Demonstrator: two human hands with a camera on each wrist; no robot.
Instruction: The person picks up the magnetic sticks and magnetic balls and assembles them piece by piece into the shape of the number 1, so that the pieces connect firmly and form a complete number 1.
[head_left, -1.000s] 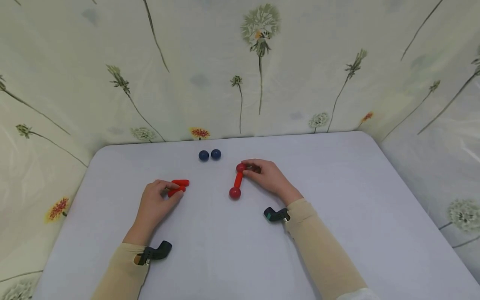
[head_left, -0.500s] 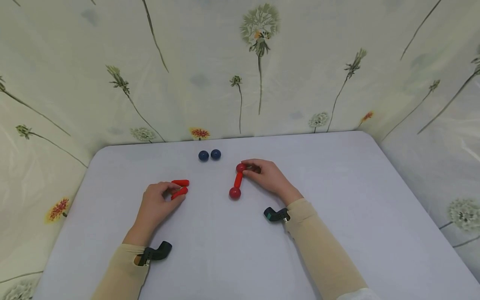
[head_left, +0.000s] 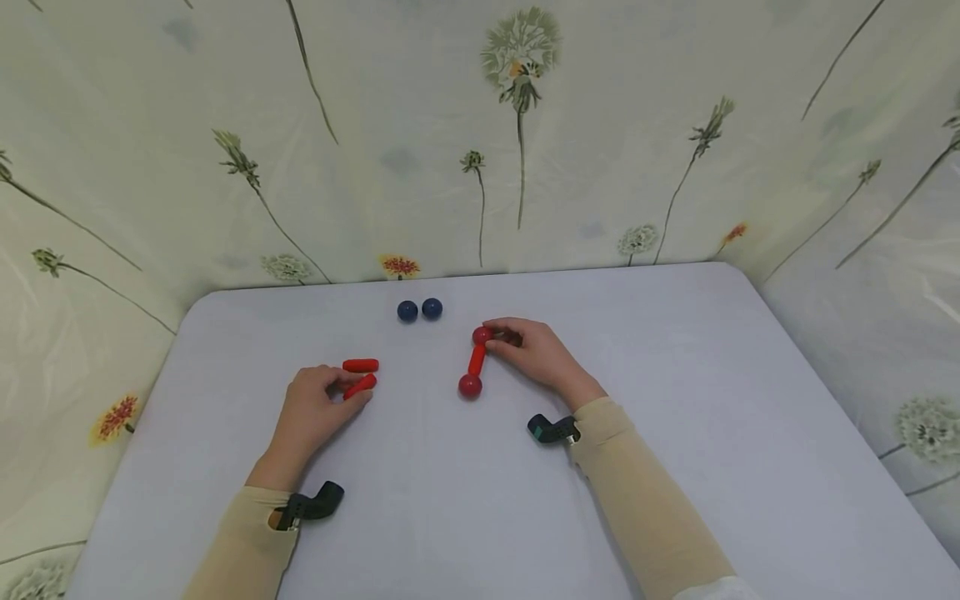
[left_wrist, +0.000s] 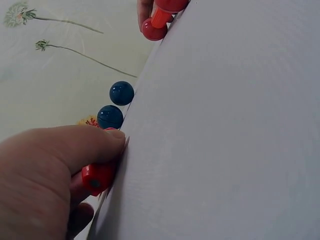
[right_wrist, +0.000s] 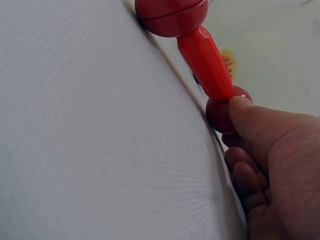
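My left hand (head_left: 318, 408) pinches a red rod (head_left: 360, 386) between thumb and fingers, low over the table. In the left wrist view the rod's end (left_wrist: 95, 181) shows a small grey spot. Just behind it lies a second red rod (head_left: 361, 365). My right hand (head_left: 536, 354) holds the far dark-red ball (head_left: 482, 336) of a dumbbell-shaped piece, thumb on the ball in the right wrist view. A red rod (head_left: 476, 361) joins that ball to a nearer one (head_left: 470, 386). Both balls appear to rest on the table.
Two dark blue balls (head_left: 419, 310) sit side by side near the back edge of the white table (head_left: 637, 333). Behind the table hangs a flower-patterned cloth (head_left: 420, 125). Each wrist wears a black camera mount (head_left: 318, 502).
My left hand has shifted slightly toward me and to the right with its rod, which now lies apart from the other rod. My right hand and the dumbbell-shaped piece have stayed still.
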